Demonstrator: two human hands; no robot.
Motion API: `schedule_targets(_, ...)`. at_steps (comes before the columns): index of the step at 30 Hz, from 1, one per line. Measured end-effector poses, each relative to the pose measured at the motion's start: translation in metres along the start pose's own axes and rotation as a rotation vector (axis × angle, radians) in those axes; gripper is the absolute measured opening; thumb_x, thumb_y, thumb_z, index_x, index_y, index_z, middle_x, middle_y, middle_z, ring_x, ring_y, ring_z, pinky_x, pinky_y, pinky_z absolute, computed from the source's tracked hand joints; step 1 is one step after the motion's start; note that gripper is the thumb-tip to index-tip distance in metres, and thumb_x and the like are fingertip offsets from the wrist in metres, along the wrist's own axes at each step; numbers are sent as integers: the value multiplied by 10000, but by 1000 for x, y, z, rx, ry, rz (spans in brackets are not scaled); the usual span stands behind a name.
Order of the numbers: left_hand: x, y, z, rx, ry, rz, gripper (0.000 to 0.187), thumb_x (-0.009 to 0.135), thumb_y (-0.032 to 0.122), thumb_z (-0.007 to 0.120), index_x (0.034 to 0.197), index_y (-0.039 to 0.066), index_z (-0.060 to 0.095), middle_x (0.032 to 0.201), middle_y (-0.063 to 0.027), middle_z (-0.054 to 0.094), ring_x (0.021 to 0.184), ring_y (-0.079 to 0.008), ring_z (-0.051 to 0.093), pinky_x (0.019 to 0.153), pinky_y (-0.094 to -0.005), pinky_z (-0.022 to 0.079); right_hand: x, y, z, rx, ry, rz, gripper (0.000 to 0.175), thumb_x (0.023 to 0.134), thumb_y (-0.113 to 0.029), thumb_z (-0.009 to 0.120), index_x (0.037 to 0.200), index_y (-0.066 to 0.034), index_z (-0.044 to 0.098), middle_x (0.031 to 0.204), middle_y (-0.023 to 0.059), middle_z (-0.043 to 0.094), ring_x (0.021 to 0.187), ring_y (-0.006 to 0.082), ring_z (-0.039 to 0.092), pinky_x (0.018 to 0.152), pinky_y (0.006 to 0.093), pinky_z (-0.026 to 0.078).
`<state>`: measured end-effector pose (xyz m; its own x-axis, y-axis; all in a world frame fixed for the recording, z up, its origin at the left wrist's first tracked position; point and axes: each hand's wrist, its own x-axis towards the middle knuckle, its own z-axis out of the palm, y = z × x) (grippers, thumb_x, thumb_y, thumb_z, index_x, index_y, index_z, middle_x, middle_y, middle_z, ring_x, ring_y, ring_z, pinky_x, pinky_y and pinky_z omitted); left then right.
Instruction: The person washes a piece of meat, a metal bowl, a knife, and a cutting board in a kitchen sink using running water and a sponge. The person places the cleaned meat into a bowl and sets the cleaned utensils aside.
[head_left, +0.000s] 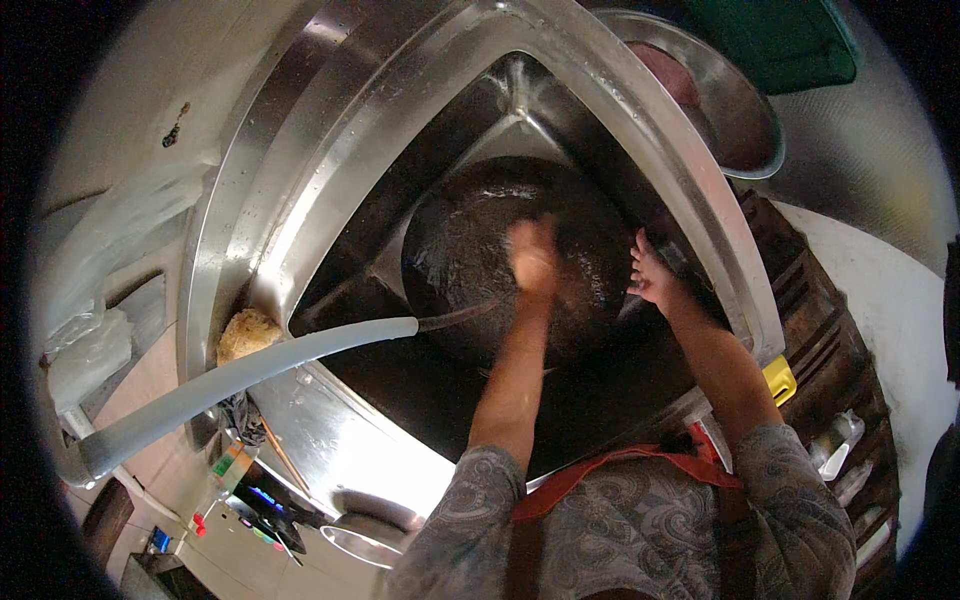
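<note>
A large dark round pan (465, 247), probably a wok, lies in a deep stainless steel sink (517, 135). My left hand (534, 255) is over the middle of its wet inside, blurred by motion; anything under the palm is hidden. At the pan's right edge is my right hand (651, 277), fingers directed inward, some of them spread. Whether they grip the rim does not show. From the left a pale grey spout (255, 375) reaches over the sink, and a thin dark stream or tube (457, 315) runs from its end towards the pan.
A tan sponge or scrubber (247, 335) rests on the sink's left corner. Behind the right rim stands a metal bowl (739, 127), below a green container (780, 45). A yellow object (780, 381) sits by the right edge. Another metal bowl (367, 536) is lower left.
</note>
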<state>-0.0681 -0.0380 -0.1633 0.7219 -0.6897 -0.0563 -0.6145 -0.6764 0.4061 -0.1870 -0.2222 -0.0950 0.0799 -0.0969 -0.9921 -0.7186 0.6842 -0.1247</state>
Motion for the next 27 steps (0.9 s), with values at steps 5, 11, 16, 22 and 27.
schedule_targets(5, -131, 66, -22, -1159, -189, -301, 257, 788, 234, 659, 982, 70, 615, 973, -130, 562, 903, -323, 520, 829, -440, 428, 0, -16, 1, 10, -137, -70, 1064, 743, -808, 420, 1493, -178, 5, 1544, 158, -43, 1418, 340, -1, 1086, 593, 65)
schedule_targets(11, -81, -138, -82, -1043, 531, -697, 116, 882, 37, 505, 973, -17, 554, 1025, -146, 588, 843, -220, 564, 765, -336, 487, -7, -14, 19, -160, -96, -161, 981, 746, -832, 345, 1492, -272, 42, 1559, 57, -43, 1421, 325, -26, 1072, 621, 15)
schedule_targets(16, -34, -51, -62, -268, 295, -428, 355, 874, 160, 597, 1184, 4, 519, 1024, -215, 578, 989, -368, 538, 820, -439, 464, 25, -16, 4, -50, -99, -91, 964, 763, -788, 404, 1490, -252, 67, 1555, 49, 19, 1414, 330, 23, 1066, 617, 63)
schedule_targets(22, -78, 66, -54, -80, -392, 65, 460, 898, 155, 493, 1322, 327, 443, 1278, -140, 474, 952, -336, 591, 729, -443, 510, 51, -8, -9, 88, -247, -131, 832, 822, -650, 526, 1465, -240, 197, 1523, 21, 201, 1376, 323, 199, 1023, 624, 207)
schedule_targets(27, -101, 37, -79, -162, -382, -82, 475, 807, 91, 559, 1271, 184, 514, 1184, -152, 475, 1043, -346, 511, 777, -440, 514, 59, 2, 1, -204, 93, -188, 668, 869, -509, 570, 1417, -258, 281, 1475, 42, 294, 1329, 318, 285, 909, 669, 310)
